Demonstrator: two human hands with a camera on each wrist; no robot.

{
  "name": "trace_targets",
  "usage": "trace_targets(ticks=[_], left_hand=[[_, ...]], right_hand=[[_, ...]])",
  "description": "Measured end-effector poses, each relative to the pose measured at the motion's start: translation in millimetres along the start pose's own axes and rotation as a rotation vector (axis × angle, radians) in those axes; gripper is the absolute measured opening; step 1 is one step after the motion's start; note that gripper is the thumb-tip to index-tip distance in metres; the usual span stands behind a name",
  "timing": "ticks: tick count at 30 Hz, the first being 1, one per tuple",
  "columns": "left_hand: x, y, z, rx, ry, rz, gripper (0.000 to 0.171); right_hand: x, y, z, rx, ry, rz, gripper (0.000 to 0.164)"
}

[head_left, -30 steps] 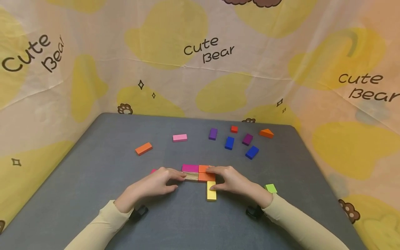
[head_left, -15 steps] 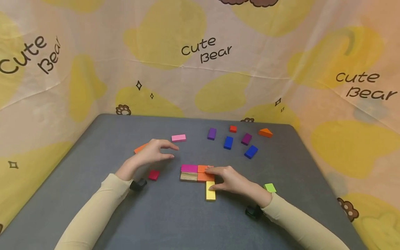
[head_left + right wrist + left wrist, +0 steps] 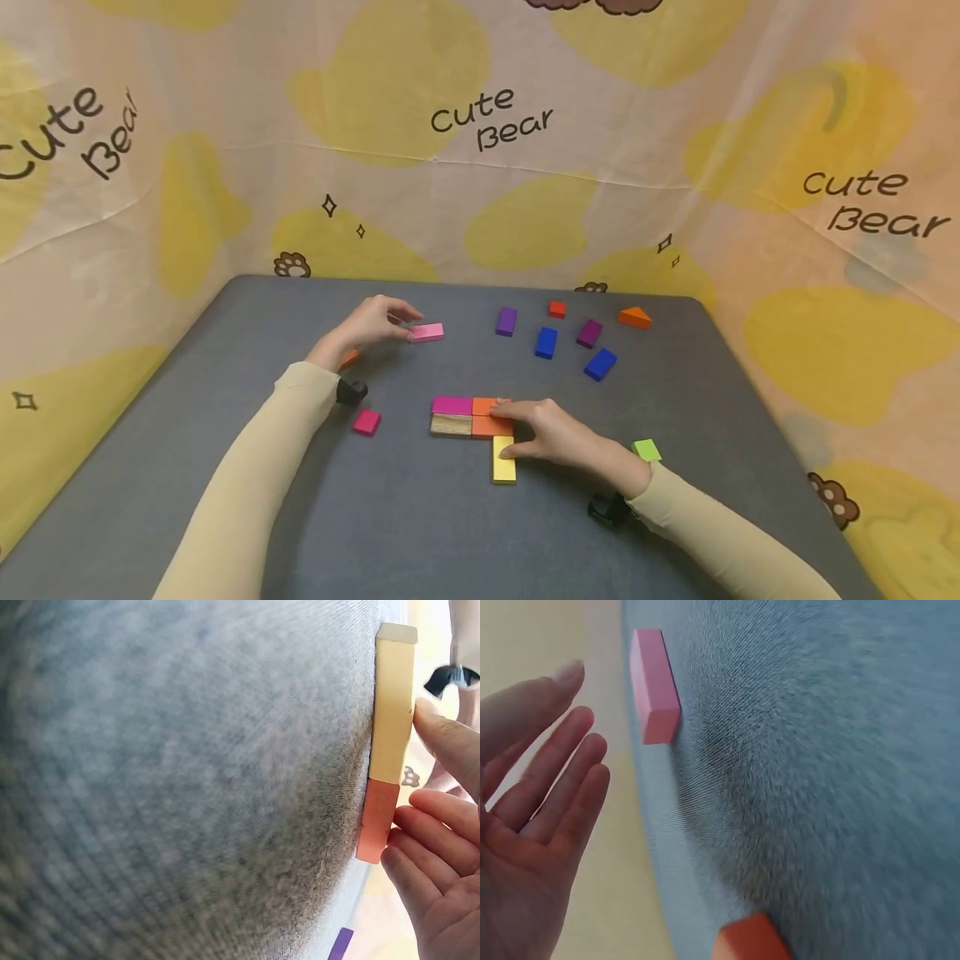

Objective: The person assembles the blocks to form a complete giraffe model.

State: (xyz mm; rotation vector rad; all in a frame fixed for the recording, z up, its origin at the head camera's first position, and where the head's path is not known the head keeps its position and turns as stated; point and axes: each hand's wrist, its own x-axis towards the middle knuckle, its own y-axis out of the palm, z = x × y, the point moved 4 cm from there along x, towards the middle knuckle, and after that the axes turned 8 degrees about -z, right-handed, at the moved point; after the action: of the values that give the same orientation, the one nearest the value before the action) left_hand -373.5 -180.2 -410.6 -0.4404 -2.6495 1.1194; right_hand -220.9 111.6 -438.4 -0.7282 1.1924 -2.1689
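My left hand [image 3: 367,321] hovers at the left end of a pink rectangular block [image 3: 428,332]. In the left wrist view the hand's fingers are spread and apart from that block [image 3: 654,686]. My right hand [image 3: 551,429] rests its fingertips on the orange blocks [image 3: 491,427], with the thumb on a yellow block [image 3: 504,467]; it does not curl round either. Those orange blocks lie flush with a magenta block [image 3: 452,405] and a bare wood block [image 3: 451,425]. The yellow one stands lengthwise below their right end.
A crimson block [image 3: 367,422] lies left of the group. An orange block [image 3: 751,941] is partly hidden under my left wrist. At the back right are purple [image 3: 507,322], blue [image 3: 547,342] and red [image 3: 557,310] blocks and an orange triangle [image 3: 635,317]. A green block [image 3: 647,450] sits by my right forearm.
My left hand has left the wood block and moved up and away to the pink block. My right hand stays on the orange and yellow blocks.
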Motion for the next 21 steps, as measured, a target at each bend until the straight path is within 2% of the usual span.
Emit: trace_targets(ticks=[5,11,16,21], left_hand=[[12.6,5.4,9.8,-0.007,-0.024,0.042,0.044],[19.4,12.9,17.4,-0.024,-0.07,0.107,0.046],[21.4,16.8,17.9,-0.029,-0.082,0.128,0.048],[24.3,21.3,12.0,0.01,-0.057,0.162,0.053]], right_hand=[[0.2,0.7,2.4,0.002,-0.017,-0.009,0.06],[-0.5,0.7,2.1,-0.005,0.004,0.002,0.061],[-0.1,0.8,0.1,0.001,0.035,0.022,0.061],[-1.1,0.0,-2.2,0.002,0.041,0.02,0.06]])
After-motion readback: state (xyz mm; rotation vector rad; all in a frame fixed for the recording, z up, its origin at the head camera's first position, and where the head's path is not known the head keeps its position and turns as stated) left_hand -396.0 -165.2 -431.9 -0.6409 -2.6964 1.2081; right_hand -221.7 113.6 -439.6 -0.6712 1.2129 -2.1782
